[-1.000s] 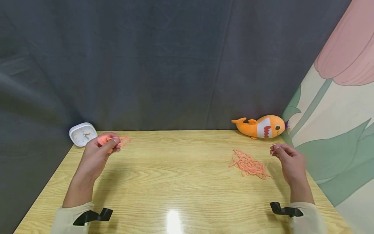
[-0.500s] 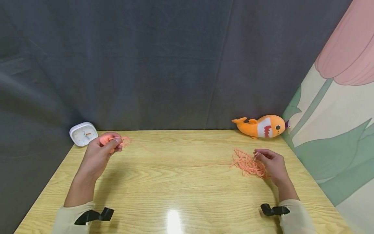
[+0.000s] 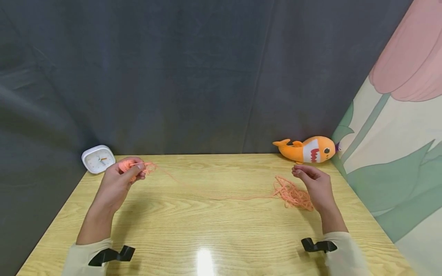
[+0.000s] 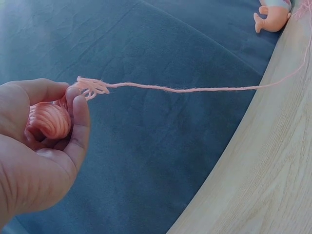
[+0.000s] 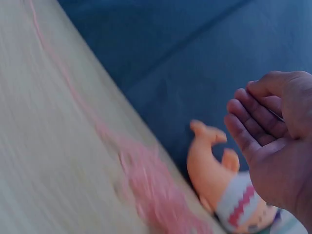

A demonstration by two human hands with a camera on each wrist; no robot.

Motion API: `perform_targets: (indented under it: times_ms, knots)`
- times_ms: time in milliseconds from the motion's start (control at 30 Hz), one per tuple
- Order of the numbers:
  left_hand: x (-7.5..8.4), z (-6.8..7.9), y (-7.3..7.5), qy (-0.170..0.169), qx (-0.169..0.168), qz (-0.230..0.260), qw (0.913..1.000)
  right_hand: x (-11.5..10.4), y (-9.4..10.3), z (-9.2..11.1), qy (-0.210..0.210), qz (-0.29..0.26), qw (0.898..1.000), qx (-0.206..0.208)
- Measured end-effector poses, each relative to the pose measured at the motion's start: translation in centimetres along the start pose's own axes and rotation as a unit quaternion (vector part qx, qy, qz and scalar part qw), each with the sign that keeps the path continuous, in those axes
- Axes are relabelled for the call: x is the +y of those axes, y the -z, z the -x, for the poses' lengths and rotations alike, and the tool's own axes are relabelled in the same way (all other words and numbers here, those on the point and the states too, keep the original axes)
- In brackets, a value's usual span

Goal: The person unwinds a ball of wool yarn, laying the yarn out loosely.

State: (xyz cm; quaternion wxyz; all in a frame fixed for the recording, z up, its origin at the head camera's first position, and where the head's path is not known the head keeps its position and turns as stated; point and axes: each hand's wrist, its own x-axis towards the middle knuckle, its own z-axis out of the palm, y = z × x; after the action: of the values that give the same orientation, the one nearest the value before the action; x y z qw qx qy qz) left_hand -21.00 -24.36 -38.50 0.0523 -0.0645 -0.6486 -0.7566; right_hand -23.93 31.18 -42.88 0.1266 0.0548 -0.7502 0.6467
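My left hand (image 3: 119, 184) holds a small ball of coral yarn (image 4: 51, 120) above the table's left side, its thumb and fingertips pinching a few loose loops (image 4: 92, 87) that stick out past them. From those loops a single strand (image 4: 195, 89) runs right, sags onto the table and reaches a tangled pile of coral yarn (image 3: 292, 193). Over the back edge of that pile is my right hand (image 3: 315, 184), raised with loosely bent fingers. Its thumb lies close to the index fingertip, and no yarn shows between them in the right wrist view.
A white clock (image 3: 98, 159) stands at the back left corner of the wooden table (image 3: 207, 222). At the back right lies an orange plush shark (image 3: 309, 149). Behind the table hangs a dark curtain (image 3: 193, 76); a wall with painted flowers (image 3: 390, 161) borders the right side.
My right hand has moved left from beside the yarn pile, dipped to it, then risen at its back edge. The strand between the left hand and the pile now shows plainly. My left hand barely moved.
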Motion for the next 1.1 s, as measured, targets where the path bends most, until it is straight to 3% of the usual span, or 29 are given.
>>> perform_targets:
  times_ms: [333,667,1100]
  knots:
    - [0.0,0.1,0.0,-0.005,-0.005,-0.007,0.9999,-2.1,-7.6,-1.0,0.036,-0.057,0.995,-0.07]
    - [0.3,0.1,-0.1,-0.014,-0.005,-0.001,0.9999,-2.4,-15.2,-0.7,0.017,-0.076,0.989,-0.125]
    - [0.3,0.1,-0.4,-0.015,-0.005,-0.007,0.9998,-2.6,-22.3,0.1,-0.001,-0.109,0.978,-0.178]
